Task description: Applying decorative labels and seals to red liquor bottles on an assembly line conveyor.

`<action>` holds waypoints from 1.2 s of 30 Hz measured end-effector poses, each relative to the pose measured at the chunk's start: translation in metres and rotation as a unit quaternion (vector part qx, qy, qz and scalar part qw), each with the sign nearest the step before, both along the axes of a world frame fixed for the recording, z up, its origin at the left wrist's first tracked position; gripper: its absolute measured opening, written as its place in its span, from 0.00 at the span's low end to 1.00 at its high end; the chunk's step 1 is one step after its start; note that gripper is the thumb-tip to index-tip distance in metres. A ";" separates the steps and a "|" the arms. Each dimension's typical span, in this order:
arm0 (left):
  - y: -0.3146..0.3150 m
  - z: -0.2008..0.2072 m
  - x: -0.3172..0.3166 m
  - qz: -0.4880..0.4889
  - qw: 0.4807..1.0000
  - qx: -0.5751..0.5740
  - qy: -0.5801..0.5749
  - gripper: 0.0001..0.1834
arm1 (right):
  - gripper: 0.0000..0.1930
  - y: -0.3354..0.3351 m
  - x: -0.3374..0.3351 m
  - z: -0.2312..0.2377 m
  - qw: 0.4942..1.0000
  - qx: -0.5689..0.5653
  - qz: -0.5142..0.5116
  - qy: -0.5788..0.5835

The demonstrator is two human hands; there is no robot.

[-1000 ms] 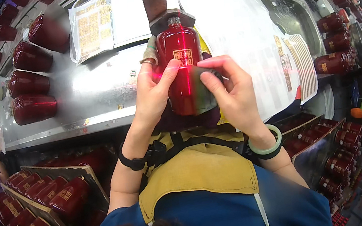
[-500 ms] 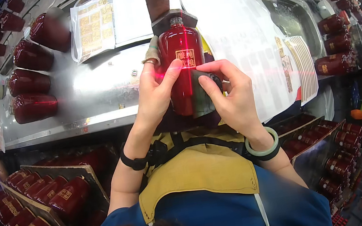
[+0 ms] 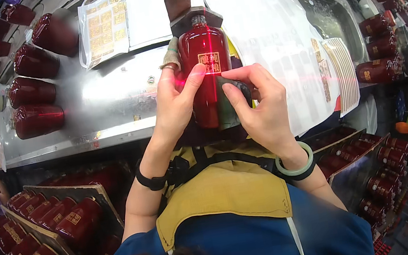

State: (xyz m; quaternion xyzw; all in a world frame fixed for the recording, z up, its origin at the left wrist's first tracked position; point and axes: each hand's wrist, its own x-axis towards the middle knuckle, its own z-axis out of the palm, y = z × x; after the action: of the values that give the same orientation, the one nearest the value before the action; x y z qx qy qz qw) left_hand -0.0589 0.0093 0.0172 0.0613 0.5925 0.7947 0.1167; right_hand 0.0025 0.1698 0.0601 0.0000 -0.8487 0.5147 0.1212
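Note:
A glossy dark red bottle (image 3: 204,103) lies neck-away in front of me, its clear neck against a dark angled block (image 3: 208,15). Red laser lines cross on it, over a square gold label (image 3: 209,63). My left hand (image 3: 173,100) grips the bottle's left side, thumb resting on the label's lower left corner. A cloth cover (image 3: 172,53) wraps one of its fingers. In my right hand (image 3: 265,100), thumb and fingers pinch a dark green, flat, flexible-looking piece (image 3: 227,108), pressed along the bottle's lower right side; its exact kind is unclear.
Several red bottles (image 3: 39,119) line the metal table's (image 3: 105,102) left side. Gold label sheets (image 3: 106,28) lie at the back left. White sheets (image 3: 273,27) cover the right, near a sink (image 3: 327,14). Crates of bottles (image 3: 73,223) stand below on both sides.
Very little differs. My right thumb and the dark green piece have shifted slightly, still against the bottle. The left hand keeps its hold.

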 end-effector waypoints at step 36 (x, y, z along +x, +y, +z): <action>0.009 0.005 -0.009 0.041 0.999 0.013 0.003 0.35 | 0.14 0.010 -0.029 -0.033 0.939 -0.301 0.002 -0.167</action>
State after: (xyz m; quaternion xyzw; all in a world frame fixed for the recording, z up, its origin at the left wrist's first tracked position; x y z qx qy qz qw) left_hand -0.0682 0.0184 0.0226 0.0406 0.5844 0.8064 0.0812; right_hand -0.0265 0.1802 0.0273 -0.1205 -0.6621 0.7391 -0.0288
